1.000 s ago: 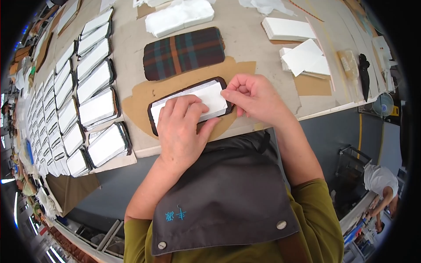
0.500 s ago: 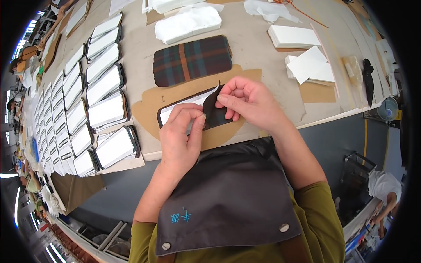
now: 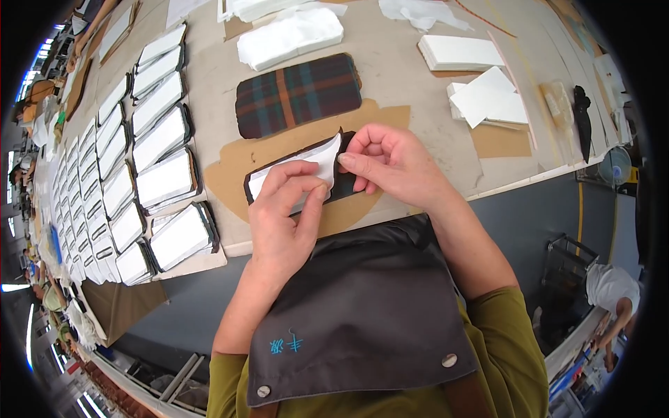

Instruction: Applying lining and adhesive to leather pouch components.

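Note:
In front of me a dark rectangular fabric piece lies on brown paper, with a white sheet over its left part. The sheet's right end is curled up between my hands. My left hand rests over the sheet, thumb and forefinger pinched at its near side. My right hand has its fingers curled, thumb and forefinger pinching the dark piece near the sheet's raised end. Fingers partly hide both layers. Just beyond lies a stack of plaid fabric pieces in dark green, brown and orange.
Rows of white-and-dark layered pieces cover the table's left side. A white padded stack lies behind the plaid. White cards are piled at the right, near a black bundle. The brown paper spreads around my work.
The dark flap that stood up between my hands has gone down, and the white sheet's right end now shows curled up there. Both hands stay almost in place; the view shifts slightly.

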`<action>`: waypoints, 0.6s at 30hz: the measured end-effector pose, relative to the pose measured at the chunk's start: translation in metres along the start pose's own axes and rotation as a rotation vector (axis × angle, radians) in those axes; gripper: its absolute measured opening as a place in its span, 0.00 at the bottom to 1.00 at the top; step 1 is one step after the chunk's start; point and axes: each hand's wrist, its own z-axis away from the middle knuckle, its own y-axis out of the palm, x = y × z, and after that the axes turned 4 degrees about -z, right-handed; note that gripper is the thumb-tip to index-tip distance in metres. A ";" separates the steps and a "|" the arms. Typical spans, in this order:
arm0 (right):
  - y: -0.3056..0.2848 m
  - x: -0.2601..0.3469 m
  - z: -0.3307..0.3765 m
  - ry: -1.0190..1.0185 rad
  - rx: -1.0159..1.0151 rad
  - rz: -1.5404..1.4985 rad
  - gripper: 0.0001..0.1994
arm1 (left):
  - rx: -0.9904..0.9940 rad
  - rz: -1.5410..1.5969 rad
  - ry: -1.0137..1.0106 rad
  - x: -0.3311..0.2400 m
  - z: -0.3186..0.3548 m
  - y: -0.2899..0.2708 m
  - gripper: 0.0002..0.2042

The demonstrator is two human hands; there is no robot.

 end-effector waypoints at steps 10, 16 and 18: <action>-0.001 -0.003 0.001 -0.025 0.002 -0.008 0.07 | 0.074 0.039 -0.020 -0.004 -0.001 -0.002 0.06; -0.001 -0.003 0.000 -0.024 -0.001 0.000 0.08 | 0.042 0.040 -0.018 -0.002 -0.001 0.000 0.06; -0.001 -0.004 0.000 -0.022 -0.004 0.011 0.08 | 0.028 0.000 0.026 -0.002 -0.001 0.000 0.06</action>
